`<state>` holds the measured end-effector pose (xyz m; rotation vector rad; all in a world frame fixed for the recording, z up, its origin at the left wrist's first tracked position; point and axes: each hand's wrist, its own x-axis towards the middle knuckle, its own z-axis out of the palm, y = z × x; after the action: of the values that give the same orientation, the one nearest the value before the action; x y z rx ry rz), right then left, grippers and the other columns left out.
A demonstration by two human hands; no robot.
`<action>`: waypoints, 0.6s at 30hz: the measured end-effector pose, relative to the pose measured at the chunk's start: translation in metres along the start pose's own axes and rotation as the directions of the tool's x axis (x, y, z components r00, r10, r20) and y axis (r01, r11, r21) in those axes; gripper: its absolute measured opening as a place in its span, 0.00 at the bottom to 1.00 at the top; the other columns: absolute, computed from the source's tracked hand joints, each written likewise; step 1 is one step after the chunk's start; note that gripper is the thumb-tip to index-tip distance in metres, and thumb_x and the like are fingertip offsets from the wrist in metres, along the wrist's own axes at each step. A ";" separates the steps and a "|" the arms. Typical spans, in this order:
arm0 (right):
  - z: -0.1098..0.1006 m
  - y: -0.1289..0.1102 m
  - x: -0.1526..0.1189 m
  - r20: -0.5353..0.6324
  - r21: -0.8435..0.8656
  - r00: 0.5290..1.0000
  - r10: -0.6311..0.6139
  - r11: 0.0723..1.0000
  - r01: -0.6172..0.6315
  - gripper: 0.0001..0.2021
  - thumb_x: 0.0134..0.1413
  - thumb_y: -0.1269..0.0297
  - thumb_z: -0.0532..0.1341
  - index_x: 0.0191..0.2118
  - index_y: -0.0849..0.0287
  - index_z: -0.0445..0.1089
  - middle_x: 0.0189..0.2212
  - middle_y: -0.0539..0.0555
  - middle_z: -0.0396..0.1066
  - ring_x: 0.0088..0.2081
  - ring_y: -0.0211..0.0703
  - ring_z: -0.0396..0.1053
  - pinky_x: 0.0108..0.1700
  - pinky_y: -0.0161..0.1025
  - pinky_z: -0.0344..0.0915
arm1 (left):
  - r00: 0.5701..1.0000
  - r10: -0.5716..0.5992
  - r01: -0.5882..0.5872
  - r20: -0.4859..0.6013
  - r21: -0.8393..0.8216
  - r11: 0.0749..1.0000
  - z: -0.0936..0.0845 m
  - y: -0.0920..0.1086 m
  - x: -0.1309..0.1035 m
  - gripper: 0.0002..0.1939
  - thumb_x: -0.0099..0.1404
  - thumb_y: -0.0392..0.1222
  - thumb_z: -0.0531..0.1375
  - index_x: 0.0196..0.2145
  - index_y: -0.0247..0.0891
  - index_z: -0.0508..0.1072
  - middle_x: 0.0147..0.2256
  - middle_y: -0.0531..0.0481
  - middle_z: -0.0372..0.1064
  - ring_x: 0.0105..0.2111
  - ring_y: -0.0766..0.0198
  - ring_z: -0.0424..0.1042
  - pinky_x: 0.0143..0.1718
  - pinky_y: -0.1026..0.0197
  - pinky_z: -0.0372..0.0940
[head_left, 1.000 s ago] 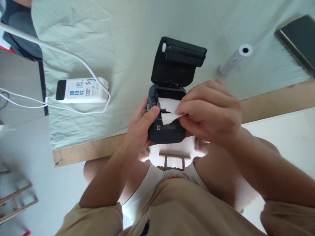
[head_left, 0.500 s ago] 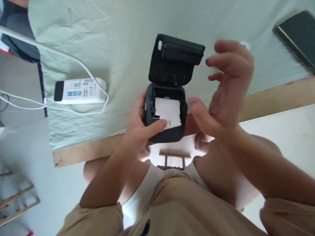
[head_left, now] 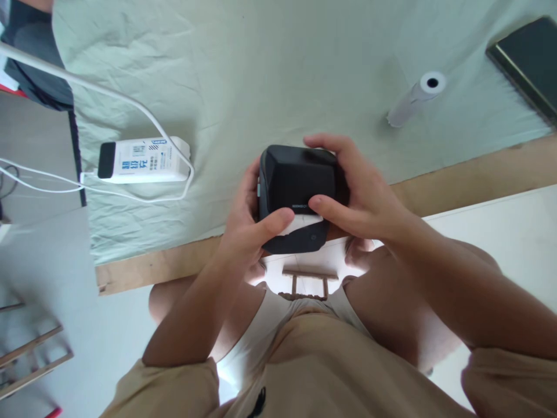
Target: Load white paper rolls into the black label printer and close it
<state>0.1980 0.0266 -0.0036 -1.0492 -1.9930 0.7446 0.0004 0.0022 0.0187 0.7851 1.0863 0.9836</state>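
Note:
A small black label printer (head_left: 300, 177) is held between my two hands near the table's front edge, its lid down. White paper (head_left: 303, 223) sticks out from under the lid's front edge. My left hand (head_left: 252, 217) grips the printer's left side, the thumb lying at the paper's left end. Around the right side wraps my right hand (head_left: 354, 186), its thumb pressing on the lid's front edge and its fingers at the back. The inside of the printer is hidden by the lid.
A white paper roll (head_left: 415, 98) stands on the green cloth (head_left: 235, 69) at the right. Farther right lies a dark box-like object (head_left: 528, 67). On the left is a white power bank (head_left: 145, 161) with white cables (head_left: 126, 104). A wooden edge (head_left: 161, 261) borders the cloth.
The printer's lid, raised before, has come down over the paper. My right hand has moved left from the air beside the printer onto its lid and side, uncovering the paper roll behind.

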 end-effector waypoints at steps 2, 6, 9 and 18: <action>0.001 0.001 0.000 0.039 -0.016 0.999 -0.004 1.000 0.005 0.25 0.63 0.55 0.60 0.64 0.51 0.58 0.60 0.58 0.71 0.58 0.52 0.73 0.55 0.49 0.75 | 1.000 -0.023 0.023 -0.010 -0.006 1.000 0.001 0.001 -0.001 0.31 0.55 0.52 0.73 0.54 0.43 0.72 0.37 0.50 0.75 0.36 0.56 0.79 0.26 0.63 0.69; 0.004 0.005 -0.002 0.020 -0.055 1.000 0.005 0.998 -0.004 0.25 0.64 0.53 0.60 0.64 0.51 0.59 0.58 0.58 0.72 0.56 0.51 0.74 0.51 0.48 0.76 | 0.998 -0.050 0.048 -0.023 -0.082 0.995 0.004 0.000 -0.001 0.23 0.57 0.48 0.72 0.49 0.42 0.74 0.29 0.53 0.71 0.23 0.66 0.70 0.19 0.66 0.63; 0.004 0.006 -0.003 0.032 -0.040 0.999 0.016 0.999 -0.015 0.26 0.64 0.52 0.60 0.64 0.52 0.59 0.59 0.58 0.71 0.57 0.52 0.73 0.53 0.48 0.76 | 0.998 -0.054 0.050 -0.032 -0.110 0.993 0.004 -0.002 0.000 0.22 0.58 0.44 0.71 0.49 0.40 0.75 0.28 0.53 0.71 0.22 0.67 0.69 0.18 0.67 0.62; -0.002 -0.004 0.004 0.138 0.052 0.973 0.186 0.979 -0.195 0.29 0.60 0.54 0.63 0.64 0.52 0.59 0.63 0.57 0.68 0.62 0.55 0.70 0.60 0.55 0.72 | 0.999 -0.016 0.010 -0.052 -0.116 0.993 0.003 -0.006 0.005 0.17 0.59 0.42 0.69 0.46 0.39 0.76 0.29 0.53 0.71 0.22 0.68 0.71 0.20 0.68 0.65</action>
<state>0.1959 0.0282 0.0019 -1.1916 -1.9822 0.9985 0.0052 0.0044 0.0127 0.6600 1.0685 1.0524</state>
